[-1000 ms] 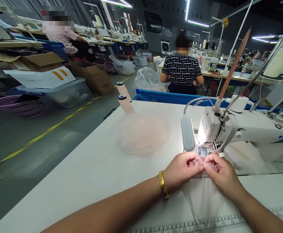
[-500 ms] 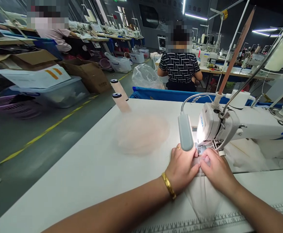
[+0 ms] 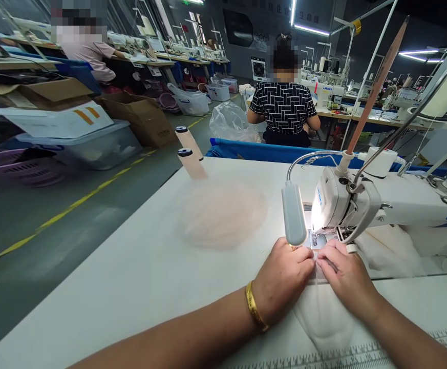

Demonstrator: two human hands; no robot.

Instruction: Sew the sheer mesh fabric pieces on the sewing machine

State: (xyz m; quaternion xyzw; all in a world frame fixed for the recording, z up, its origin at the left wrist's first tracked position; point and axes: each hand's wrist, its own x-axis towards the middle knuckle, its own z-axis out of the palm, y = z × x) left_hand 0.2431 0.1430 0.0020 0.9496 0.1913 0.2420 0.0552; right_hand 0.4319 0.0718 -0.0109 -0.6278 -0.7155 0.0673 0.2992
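Observation:
My left hand (image 3: 286,274) and my right hand (image 3: 344,271) meet just in front of the sewing machine's (image 3: 336,200) needle area. Both are closed, fingertips pinching a thin, sheer pale fabric (image 3: 325,320) that hangs down toward me over the table's front. A gold bangle (image 3: 254,306) circles the left wrist. The presser foot (image 3: 315,239) is lit, with the metal needle plate visible around it. Above my left fingers hangs a grey lamp head (image 3: 294,214) on a bent metal neck. More sheer fabric (image 3: 390,248) lies right of the needle, under the machine arm.
A pile of sheer peach fabric (image 3: 225,212) lies left on the white table (image 3: 162,287). Two thread spools (image 3: 191,163) stand at its far left edge. A printed ruler (image 3: 346,359) runs along the front. A person in a patterned shirt (image 3: 283,107) sits ahead; boxes (image 3: 136,118) stand left.
Both hands have drawn slightly back from the presser foot toward me, uncovering more of the needle plate. My left fingers have curled in tighter, and the fabric hangs in a rounder fold.

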